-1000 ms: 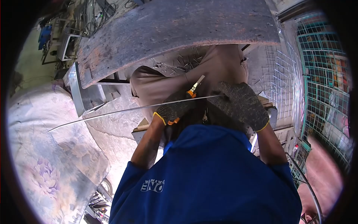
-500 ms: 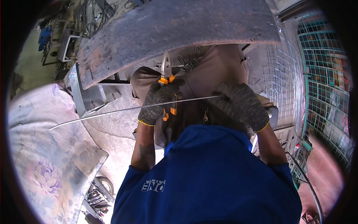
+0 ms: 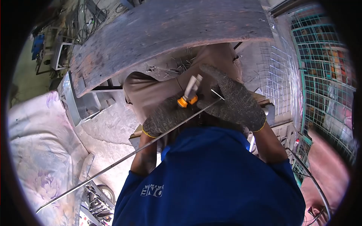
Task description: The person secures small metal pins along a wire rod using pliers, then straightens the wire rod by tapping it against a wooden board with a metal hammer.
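My left hand (image 3: 166, 115), in a dark knit glove with a yellow cuff, is closed around pliers (image 3: 191, 90) with orange grips. The plier jaws point up and are slightly blurred. A long thin metal rod (image 3: 124, 156) slants from the lower left, over my left wrist, to my gloved right hand (image 3: 241, 103). The rod lies across the thumb of that hand, which holds it near its end with the other fingers partly stretched. Beside the palm, the rod's tip (image 3: 217, 94) looks sharply bent back. The plier jaws are apart from the rod.
A worn, dark board (image 3: 169, 34) spans the space ahead of my knees. Cut metal bits (image 3: 177, 67) lie on the floor beneath it. Green wire mesh (image 3: 320, 67) stands at right. A flowered cloth (image 3: 45, 150) covers something at left, near a motorcycle wheel (image 3: 105, 194).
My left hand has moved right and down with the pliers, closer to my right hand. The rod now slants more steeply, its far end lower, and a bent tip shows at my right hand.
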A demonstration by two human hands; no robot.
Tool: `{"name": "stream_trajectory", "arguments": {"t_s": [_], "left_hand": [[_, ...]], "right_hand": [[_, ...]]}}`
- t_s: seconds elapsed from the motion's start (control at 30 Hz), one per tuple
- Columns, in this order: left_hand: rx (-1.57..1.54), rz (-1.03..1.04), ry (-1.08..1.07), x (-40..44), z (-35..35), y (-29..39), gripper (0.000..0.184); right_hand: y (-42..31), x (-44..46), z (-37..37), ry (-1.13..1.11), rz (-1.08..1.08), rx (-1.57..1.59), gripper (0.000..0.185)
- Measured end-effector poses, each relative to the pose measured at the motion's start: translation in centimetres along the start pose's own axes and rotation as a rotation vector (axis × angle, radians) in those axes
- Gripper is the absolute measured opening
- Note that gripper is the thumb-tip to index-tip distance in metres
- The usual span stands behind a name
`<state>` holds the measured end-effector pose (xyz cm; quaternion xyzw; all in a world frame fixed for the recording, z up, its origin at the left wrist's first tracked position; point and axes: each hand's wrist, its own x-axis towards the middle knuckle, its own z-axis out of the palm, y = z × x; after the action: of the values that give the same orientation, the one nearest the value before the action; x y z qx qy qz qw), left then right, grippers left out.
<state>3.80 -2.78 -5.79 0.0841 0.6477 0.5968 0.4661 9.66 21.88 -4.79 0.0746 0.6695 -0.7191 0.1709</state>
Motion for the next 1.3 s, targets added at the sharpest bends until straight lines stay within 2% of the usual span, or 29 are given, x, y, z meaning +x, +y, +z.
{"name": "stream_trajectory", "arguments": {"t_s": [0.03,0.07,0.1,0.13,0.2,0.6,1.03,1.07,1.13,1.3], "left_hand": [[0.130,0.083,-0.013,-0.2,0.5,0.3,0.046],[0.131,0.086,-0.017,-0.2,-0.5,-2.4,0.046],[0.007,0.124,-0.040,0.0,-2.5,-7.5,0.047],[-0.118,0.161,-0.063,0.1,-3.5,-10.1,0.047],[-0.082,0.153,-0.068,-0.1,-3.4,-9.9,0.047],[0.335,0.074,-0.059,-0.6,-1.1,-7.6,0.046],[0.760,-0.012,-0.017,-0.2,-0.1,-5.3,0.045],[0.760,-0.012,-0.017,-0.1,-0.5,-7.6,0.045],[0.194,0.228,0.097,0.2,-1.8,-13.8,0.047],[0.283,0.143,-0.008,0.2,-1.1,-10.5,0.050]], "right_hand": [[0.3,0.0,-0.3,0.005,-0.001,-0.002,0.061],[0.3,0.0,-0.4,-0.003,0.046,0.165,0.058],[0.3,0.0,-0.6,-0.012,0.091,0.332,0.056],[0.3,-0.3,-0.7,-0.008,0.090,0.332,0.056],[0.0,-1.2,-1.0,-0.041,-0.161,-0.093,0.053],[-6.9,-1.0,-0.1,0.007,-0.209,-0.631,0.072],[-4.4,-0.7,-0.4,0.013,-0.161,-0.566,0.066],[-4.2,-0.6,-0.4,0.013,-0.157,-0.561,0.065],[-3.9,-0.5,-0.4,0.014,-0.150,-0.550,0.064],[-3.0,-0.6,-0.4,0.018,-0.134,-0.524,0.062]]}}
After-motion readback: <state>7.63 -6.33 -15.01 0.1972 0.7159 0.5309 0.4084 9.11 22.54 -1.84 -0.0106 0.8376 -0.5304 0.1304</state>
